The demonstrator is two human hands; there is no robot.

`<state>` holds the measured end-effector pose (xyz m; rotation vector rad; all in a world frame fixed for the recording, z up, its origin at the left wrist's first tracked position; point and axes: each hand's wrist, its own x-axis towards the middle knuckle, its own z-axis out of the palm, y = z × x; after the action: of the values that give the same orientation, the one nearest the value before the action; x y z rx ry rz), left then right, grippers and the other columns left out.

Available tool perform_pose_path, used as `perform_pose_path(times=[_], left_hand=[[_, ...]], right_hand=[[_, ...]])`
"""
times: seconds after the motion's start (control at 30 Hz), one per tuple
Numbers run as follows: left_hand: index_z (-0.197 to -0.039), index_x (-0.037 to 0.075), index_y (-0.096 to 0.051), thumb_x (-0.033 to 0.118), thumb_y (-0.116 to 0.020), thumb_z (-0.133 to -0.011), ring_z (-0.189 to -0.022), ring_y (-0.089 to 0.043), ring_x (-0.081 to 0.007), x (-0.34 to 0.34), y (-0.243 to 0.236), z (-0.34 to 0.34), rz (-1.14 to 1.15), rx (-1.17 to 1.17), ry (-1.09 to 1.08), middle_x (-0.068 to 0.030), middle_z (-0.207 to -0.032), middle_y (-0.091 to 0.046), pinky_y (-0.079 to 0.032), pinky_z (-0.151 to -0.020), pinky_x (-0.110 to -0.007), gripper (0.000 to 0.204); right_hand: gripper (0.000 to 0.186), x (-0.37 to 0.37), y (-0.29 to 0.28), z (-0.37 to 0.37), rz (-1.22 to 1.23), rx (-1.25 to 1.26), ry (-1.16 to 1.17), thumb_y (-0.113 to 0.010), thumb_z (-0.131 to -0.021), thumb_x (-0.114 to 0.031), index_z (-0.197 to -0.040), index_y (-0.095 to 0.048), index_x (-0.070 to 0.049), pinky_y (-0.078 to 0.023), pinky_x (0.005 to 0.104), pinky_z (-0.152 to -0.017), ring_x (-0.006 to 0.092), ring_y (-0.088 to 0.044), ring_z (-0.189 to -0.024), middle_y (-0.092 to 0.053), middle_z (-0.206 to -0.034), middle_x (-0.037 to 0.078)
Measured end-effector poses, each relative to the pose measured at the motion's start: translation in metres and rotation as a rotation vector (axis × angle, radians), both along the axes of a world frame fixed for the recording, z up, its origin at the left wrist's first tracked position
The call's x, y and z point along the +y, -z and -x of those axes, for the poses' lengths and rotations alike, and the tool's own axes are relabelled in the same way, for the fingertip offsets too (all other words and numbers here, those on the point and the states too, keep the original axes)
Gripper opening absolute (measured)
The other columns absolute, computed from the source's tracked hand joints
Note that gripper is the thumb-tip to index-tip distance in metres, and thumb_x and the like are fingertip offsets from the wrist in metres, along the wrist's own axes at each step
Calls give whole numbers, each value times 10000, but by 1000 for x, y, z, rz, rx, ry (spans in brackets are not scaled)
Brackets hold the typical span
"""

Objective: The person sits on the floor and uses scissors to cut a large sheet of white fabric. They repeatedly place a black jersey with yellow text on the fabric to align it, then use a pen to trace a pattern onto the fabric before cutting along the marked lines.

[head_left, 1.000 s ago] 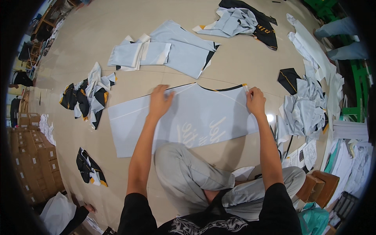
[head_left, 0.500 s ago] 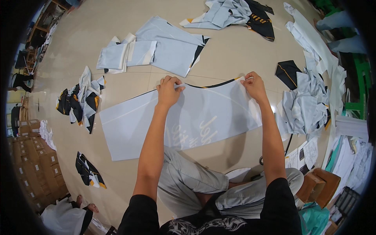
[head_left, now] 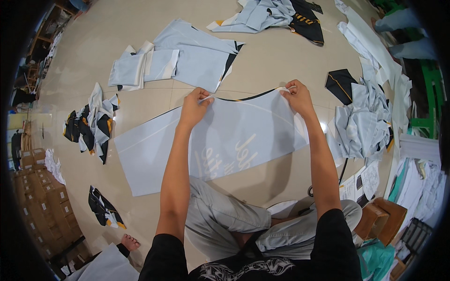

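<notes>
A light grey-blue fabric panel [head_left: 164, 150] is spread on the floor in front of my crossed legs. Its pale underside faces up, with lettering showing through faintly in reverse. A black strip runs along its curved far edge. My left hand [head_left: 194, 109] pinches that edge near the middle, thumb against fingers. At the far right corner, my right hand [head_left: 297, 99] grips the same panel between thumb and fingertips. Between the hands the edge dips in a shallow curve, and the right corner looks slightly raised.
Beyond lie folded grey fabric pieces [head_left: 187, 54]. Crumpled piles sit at left [head_left: 96, 122], far side [head_left: 262, 16] and right [head_left: 363, 122]. A black scrap bundle [head_left: 104, 206], printed sheets [head_left: 356, 187], brown boxes [head_left: 382, 218] and another person's foot [head_left: 130, 242] are nearby.
The whole view has shifted slightly, so the floor things appear further left. Both hands keep their pinch on the panel. At lower left, the other person has changed position and a bare foot shows clearly.
</notes>
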<state>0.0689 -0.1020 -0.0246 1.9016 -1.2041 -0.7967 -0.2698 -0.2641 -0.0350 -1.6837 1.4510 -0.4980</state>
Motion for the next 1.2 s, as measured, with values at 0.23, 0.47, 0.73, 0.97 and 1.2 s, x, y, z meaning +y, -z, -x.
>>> perform_pose_path(times=[0.23, 0.47, 0.73, 0.97, 1.2], left_hand=[[-955, -15, -671, 169, -745, -929, -804, -682, -244, -1, 12, 0, 93, -132, -29, -122, -805, -712, -512, -763, -346, 200], [-1175, 42, -650, 199, -724, -925, -1186, -595, -327, -1, 11, 23, 109, -638, -29, -146, -1268, -659, -432, -1002, -483, 304], [-1596, 235, -370, 327, -902, -741, -1521, -234, -456, 73, -29, 122, -177, -705, 598, -194, -1689, -175, -265, -1153, -706, 1011], [-1640, 258, -258, 403, -952, -633, -1564, -116, -458, 95, -41, 142, -360, -655, 678, -176, -1718, -87, -192, -1159, -764, 1232], [-1617, 177, -319, 440, -909, -694, -1559, -139, -466, 98, -30, 183, -302, -541, 609, -214, -1702, -116, -210, -1161, -746, 1126]], right_hand=[[268, 2, -1, -7, 102, 116, 23, -764, -895, -215, -1046, -638, -33, -536, 399, -707, 277, -701, -789, -729, -898, 148], [251, 17, -4, -16, 415, 215, 133, -701, -933, -208, -1129, -634, -66, -520, 460, -772, 348, -681, -933, -715, -1018, 155], [297, 106, -7, 62, 679, 356, -375, -726, -888, -178, -1152, -649, -66, -436, 456, -886, 319, -567, -1074, -609, -1151, 141], [320, 117, -29, 91, 530, 426, -463, -740, -880, -187, -1163, -654, -66, -433, 453, -886, 304, -571, -1094, -607, -1182, 129], [210, 53, -26, 31, 553, 374, -537, -668, -952, -184, -1144, -651, -102, -392, 479, -1001, 303, -525, -1203, -574, -1289, 90]])
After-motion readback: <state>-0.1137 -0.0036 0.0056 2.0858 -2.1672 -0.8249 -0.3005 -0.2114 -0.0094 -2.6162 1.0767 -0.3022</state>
